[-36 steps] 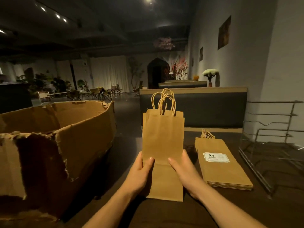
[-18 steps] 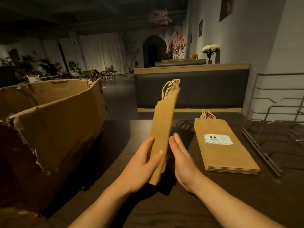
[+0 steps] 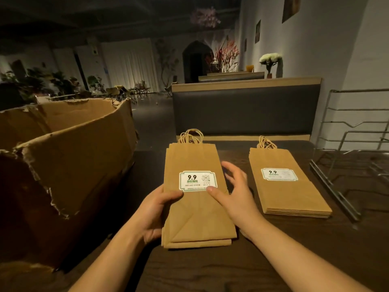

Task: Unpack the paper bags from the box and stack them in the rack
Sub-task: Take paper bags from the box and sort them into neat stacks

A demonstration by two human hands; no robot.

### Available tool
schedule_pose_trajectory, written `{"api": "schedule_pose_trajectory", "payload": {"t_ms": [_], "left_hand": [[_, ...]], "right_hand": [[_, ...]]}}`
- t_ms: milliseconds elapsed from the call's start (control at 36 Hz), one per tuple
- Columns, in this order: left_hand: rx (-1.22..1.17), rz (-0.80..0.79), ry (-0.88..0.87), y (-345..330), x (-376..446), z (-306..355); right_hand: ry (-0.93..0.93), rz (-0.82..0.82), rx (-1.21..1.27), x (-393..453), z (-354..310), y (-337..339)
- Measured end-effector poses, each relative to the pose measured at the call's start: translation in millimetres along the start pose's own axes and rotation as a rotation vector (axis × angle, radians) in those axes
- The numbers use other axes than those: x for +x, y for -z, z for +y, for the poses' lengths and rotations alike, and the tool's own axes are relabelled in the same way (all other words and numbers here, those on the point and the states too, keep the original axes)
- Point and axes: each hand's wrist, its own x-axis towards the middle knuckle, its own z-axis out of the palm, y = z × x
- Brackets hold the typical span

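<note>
A small bundle of flat brown paper bags [image 3: 195, 211] with twisted handles and a white "9.9" label facing up lies nearly flat over the dark table. My left hand [image 3: 155, 211] grips its left edge, thumb on top near the label. On the bundle's right edge sits my right hand [image 3: 233, 197], thumb on the label corner and fingers spread beside it. A second stack of the same bags [image 3: 288, 186] lies flat on the table to the right. The torn cardboard box [image 3: 63, 157] stands at the left. A bare metal wire rack [image 3: 353, 152] stands at the far right.
The dark wooden table [image 3: 273, 260] runs under everything. Behind it is a dark padded bench back [image 3: 246, 108]. A white wall is close on the right. A dim room with chairs and plants lies beyond.
The bundle has turned from upright and edge-on to lying flat, label side up. Both hands shifted from pinching its lower part to holding its sides. The view has tilted down.
</note>
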Motion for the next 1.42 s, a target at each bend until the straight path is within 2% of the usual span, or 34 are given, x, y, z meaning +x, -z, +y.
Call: {"api": "schedule_pose_trajectory", "payload": {"t_ms": [83,111,333,472,556,694,889,1250,1417], "left_hand": [[0.046,-0.011,-0.039,-2,-2,-2],[0.062,-0.011,-0.057,-1,0,-5],[-0.005,0.137,-0.098,-4,5,-7],[-0.041,0.202,-0.105,4,7,-5],[-0.05,0.197,-0.113,4,6,-4],[-0.045,0.176,-0.115,1,8,-7],[0.031,0.189,-0.184,1,3,-9],[-0.005,0.231,-0.166,-3,5,-9],[0.018,0.242,-0.213,-3,7,-12]], "right_hand": [[-0.221,-0.014,0.373,5,6,2],[-0.25,-0.035,0.427,5,7,2],[-0.366,-0.064,0.62,10,4,11],[-0.443,0.174,0.726,17,5,20],[-0.493,0.173,0.741,19,9,29],[-0.475,0.096,0.758,12,4,24],[-0.338,-0.014,0.479,5,0,13],[-0.387,0.01,0.574,6,0,16],[-0.394,-0.121,0.569,7,-1,16]]}}
